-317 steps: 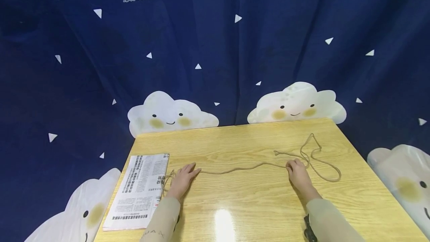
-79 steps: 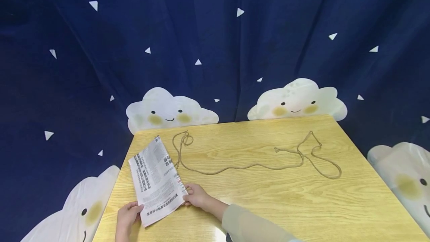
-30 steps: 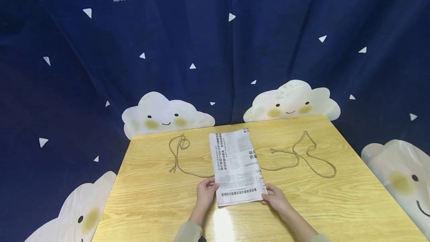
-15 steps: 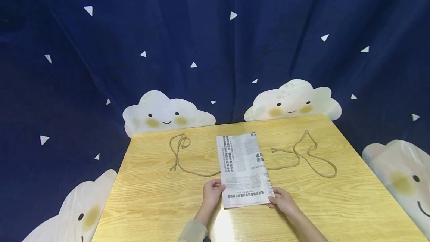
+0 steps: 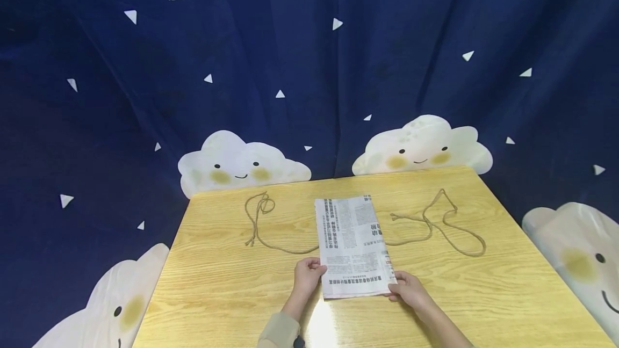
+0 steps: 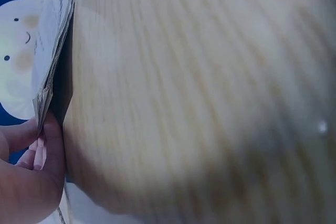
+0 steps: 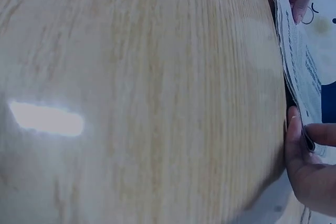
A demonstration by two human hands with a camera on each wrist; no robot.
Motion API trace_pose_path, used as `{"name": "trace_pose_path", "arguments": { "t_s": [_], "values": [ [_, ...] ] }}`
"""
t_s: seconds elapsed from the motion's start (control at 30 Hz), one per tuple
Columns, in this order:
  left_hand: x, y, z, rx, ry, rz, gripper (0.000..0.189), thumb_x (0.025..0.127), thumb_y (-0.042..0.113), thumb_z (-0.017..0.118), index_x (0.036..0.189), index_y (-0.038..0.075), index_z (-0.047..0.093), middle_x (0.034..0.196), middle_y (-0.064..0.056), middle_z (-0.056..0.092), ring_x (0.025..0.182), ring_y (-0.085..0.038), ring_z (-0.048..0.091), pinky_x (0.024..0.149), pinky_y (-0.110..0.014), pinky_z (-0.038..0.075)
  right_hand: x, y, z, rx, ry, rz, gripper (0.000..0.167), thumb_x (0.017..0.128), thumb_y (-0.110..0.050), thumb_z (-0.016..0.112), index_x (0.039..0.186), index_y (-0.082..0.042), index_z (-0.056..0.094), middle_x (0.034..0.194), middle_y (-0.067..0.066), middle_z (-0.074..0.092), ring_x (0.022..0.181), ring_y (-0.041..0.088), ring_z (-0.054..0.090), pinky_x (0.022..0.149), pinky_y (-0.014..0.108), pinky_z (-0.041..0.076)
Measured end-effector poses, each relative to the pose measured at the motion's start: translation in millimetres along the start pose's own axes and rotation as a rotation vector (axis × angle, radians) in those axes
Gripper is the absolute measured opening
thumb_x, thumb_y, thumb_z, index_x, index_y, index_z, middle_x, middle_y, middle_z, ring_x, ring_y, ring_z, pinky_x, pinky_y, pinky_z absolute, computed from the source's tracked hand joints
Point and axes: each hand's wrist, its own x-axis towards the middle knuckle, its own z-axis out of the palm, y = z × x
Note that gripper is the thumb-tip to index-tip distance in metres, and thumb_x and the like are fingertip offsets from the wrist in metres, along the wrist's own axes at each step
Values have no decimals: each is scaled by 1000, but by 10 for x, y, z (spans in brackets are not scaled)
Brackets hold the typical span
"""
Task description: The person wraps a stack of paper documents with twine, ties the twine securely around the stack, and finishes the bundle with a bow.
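A folded newspaper (image 5: 355, 248) lies across the middle of a beige rope (image 5: 285, 251), hiding part of it. My left hand (image 5: 307, 278) pinches the paper's left edge near its lower corner, thumb on top. At the lower right corner my right hand (image 5: 410, 291) holds it the same way. In the left wrist view the stacked layers of the newspaper (image 6: 55, 40) show between thumb and fingers. The right wrist view has the fold of the newspaper (image 7: 296, 72) in the right hand's grip, its fingers underneath, close over the table.
The rope's left end curls into a small loop, and its right part makes a bigger loop (image 5: 476, 251) at the right. All lie on a light wooden table (image 5: 217, 294). Behind hangs a dark blue curtain (image 5: 309, 69) with clouds and triangles.
The newspaper went from the table's left side, beside the rope, to its middle over the rope, carried by both hands. Over the last half second it has shifted slightly, its far edge lower in view.
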Motion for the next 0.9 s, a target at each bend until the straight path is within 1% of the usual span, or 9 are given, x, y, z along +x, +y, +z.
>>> {"name": "trace_pose_path", "arguments": {
  "t_s": [0.07,0.17,0.3,0.4,0.5,0.6,0.7,0.8,0.9],
  "values": [
    [-2,15,-6,19,-5,-1,14,72,-6,65,85,-10,64,66,-6,59,58,-9,52,52,-21,47,9,-6,12,-35,9,0,33,80,9,51,110,21,43,74,13,64,63,22,63,57,29,54],
    [0,39,-19,52,-25,1,13,72,-5,64,84,-10,63,65,-6,60,56,-9,53,50,-21,48,7,-37,20,-152,19,-25,28,77,4,55,102,18,50,68,10,59,56,18,60,52,26,52],
    [26,59,-40,141,-52,32,10,71,-4,65,80,-8,63,60,-4,58,50,-8,49,45,-19,44,-6,-81,-10,-434,43,-102,17,77,-12,64,77,3,55,59,3,47,50,13,45,47,23,41],
    [47,65,-47,222,-63,69,6,69,-4,66,72,-4,60,55,-1,52,47,-8,45,42,-18,39,-7,-106,-45,-617,60,-142,28,77,-23,67,65,-7,47,55,0,41,50,12,37,47,23,30],
    [57,77,-43,293,-70,78,12,68,-4,67,66,1,56,54,0,48,48,-9,44,42,-18,37,-10,-142,-74,-712,53,-150,35,76,-28,69,62,-9,43,55,0,41,50,13,36,47,23,29],
    [66,94,-32,355,-76,70,16,67,-4,68,68,1,53,58,-1,47,51,-11,45,43,-20,39,6,-172,-92,-746,46,-160,35,74,-29,71,67,-7,45,58,2,43,52,15,39,46,24,31],
    [79,114,-17,428,-73,102,23,65,-3,70,80,0,53,72,-4,48,63,-17,48,52,-25,46,73,-181,-85,-757,78,-220,33,75,-26,71,80,-2,48,67,7,47,58,19,45,49,28,38],
    [94,128,5,510,-55,153,41,63,-1,71,100,-2,54,96,-12,50,87,-26,52,75,-35,51,171,-160,-60,-776,146,-368,41,75,-20,71,101,5,52,87,17,53,76,30,54,65,41,48],
    [101,133,28,566,-53,189,57,64,-2,70,117,-4,51,121,-19,46,112,-36,46,93,-45,43,257,-127,-33,-832,191,-528,56,74,-17,72,121,6,50,114,28,49,102,44,50,85,55,42]
  ]
}}
